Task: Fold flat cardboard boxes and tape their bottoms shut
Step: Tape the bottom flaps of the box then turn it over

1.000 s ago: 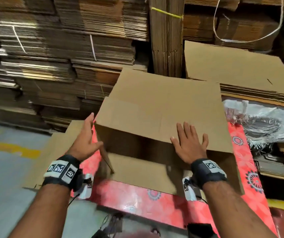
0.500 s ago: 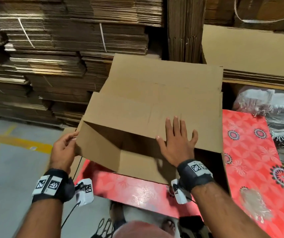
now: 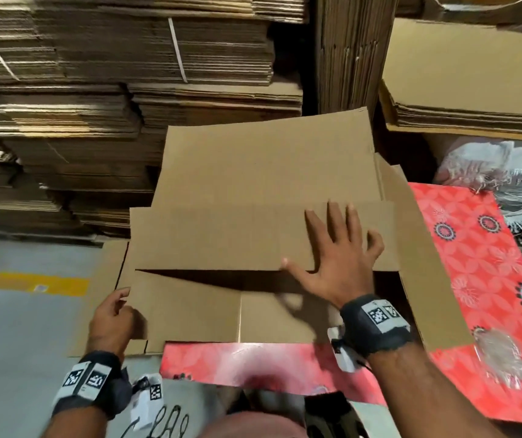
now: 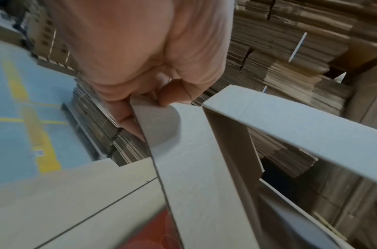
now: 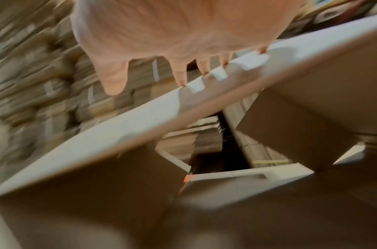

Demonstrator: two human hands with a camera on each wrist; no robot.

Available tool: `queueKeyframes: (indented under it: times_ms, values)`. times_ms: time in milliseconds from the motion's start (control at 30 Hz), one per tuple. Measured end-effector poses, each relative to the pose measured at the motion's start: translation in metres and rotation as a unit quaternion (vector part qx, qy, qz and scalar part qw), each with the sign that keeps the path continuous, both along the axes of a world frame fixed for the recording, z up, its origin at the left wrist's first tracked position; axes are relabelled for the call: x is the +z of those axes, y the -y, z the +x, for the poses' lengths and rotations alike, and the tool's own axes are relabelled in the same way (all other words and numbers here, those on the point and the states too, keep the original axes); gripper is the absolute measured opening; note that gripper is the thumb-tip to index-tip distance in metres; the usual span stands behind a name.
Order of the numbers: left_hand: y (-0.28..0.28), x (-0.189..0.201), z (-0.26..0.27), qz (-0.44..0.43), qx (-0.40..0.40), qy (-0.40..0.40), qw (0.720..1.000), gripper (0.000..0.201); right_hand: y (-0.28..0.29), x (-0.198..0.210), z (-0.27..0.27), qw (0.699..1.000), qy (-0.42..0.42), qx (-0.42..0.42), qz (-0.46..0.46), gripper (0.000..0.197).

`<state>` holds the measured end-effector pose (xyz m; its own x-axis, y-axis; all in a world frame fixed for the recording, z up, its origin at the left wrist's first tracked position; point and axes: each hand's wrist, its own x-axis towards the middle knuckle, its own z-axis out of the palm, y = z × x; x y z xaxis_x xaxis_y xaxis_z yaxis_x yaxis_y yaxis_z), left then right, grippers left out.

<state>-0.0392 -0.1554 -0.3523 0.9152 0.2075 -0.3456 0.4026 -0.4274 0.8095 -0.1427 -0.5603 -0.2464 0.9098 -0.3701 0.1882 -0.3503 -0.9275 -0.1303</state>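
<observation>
A brown cardboard box [image 3: 253, 172] lies partly opened on a red patterned table [image 3: 481, 273], its open end toward me. My right hand [image 3: 338, 257] presses flat with spread fingers on the upper long flap [image 3: 221, 238], also seen from below in the right wrist view as the flap [image 5: 140, 118] under my right hand [image 5: 174, 38]. My left hand [image 3: 111, 317] pinches the left edge of the near flap [image 3: 184, 308]; the left wrist view shows the left hand [image 4: 145, 67] with thumb and fingers clamped on that flap's edge [image 4: 162, 128].
Tall stacks of flat cardboard [image 3: 95, 90] fill the back and left. Another flat stack [image 3: 468, 90] sits on a shelf at right above plastic-wrapped bundles [image 3: 506, 172]. A flat cardboard sheet [image 3: 108, 279] lies under the box at left. Grey floor with a yellow line [image 3: 29, 282] is at left.
The box has opened out further and shifted toward me. My left hand moved from open beside the box to pinching the near flap's left edge. My right hand stays pressed on the upper flap.
</observation>
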Motion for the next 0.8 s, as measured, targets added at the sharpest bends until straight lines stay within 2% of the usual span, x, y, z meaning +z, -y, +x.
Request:
queueKeyframes:
  times_ms: [67,133,233,333,400,467,533,600,633,700,800]
  values:
    - [0.0,0.001,0.002,0.0,-0.02,0.004,1.0,0.046,0.014,0.016,0.004,0.997,0.027,-0.071,0.034,0.088]
    - [0.006,0.01,0.001,-0.001,-0.037,-0.004,0.999,0.046,0.033,0.014,0.011,0.991,-0.026,-0.106,0.071,0.084]
    - [0.013,0.007,-0.003,-0.021,-0.014,-0.039,0.999,0.042,0.04,-0.03,0.016,0.983,-0.161,-0.063,0.069,0.086]
    - [0.012,-0.006,-0.021,-0.021,0.002,-0.14,0.99,0.042,0.021,-0.077,0.021,0.964,-0.254,-0.01,0.073,0.093]
    - [0.006,-0.01,-0.035,-0.001,-0.006,-0.192,0.981,0.048,0.009,-0.087,0.025,0.954,-0.294,0.009,0.061,0.096]
    - [0.005,-0.008,-0.041,0.022,-0.022,-0.196,0.98,0.046,0.003,-0.082,0.031,0.954,-0.297,0.015,0.043,0.095]
    - [0.011,-0.008,-0.038,0.126,-0.071,-0.168,0.975,0.038,0.003,-0.067,0.034,0.963,-0.266,0.013,0.041,0.09]
    - [0.03,-0.001,-0.032,0.264,-0.128,-0.11,0.95,0.039,0.008,-0.048,0.033,0.974,-0.222,0.02,0.04,0.085]
    - [0.047,0.009,-0.03,0.296,-0.153,-0.079,0.94,0.043,0.012,-0.038,0.032,0.978,-0.205,0.027,0.042,0.084]
    - [0.087,0.029,-0.024,0.301,-0.212,0.003,0.93,0.055,0.025,-0.021,0.028,0.982,-0.174,0.041,0.051,0.083]
    - [0.154,0.051,-0.012,0.311,-0.319,0.071,0.892,0.089,0.05,-0.006,0.023,0.987,-0.147,0.044,0.05,0.081]
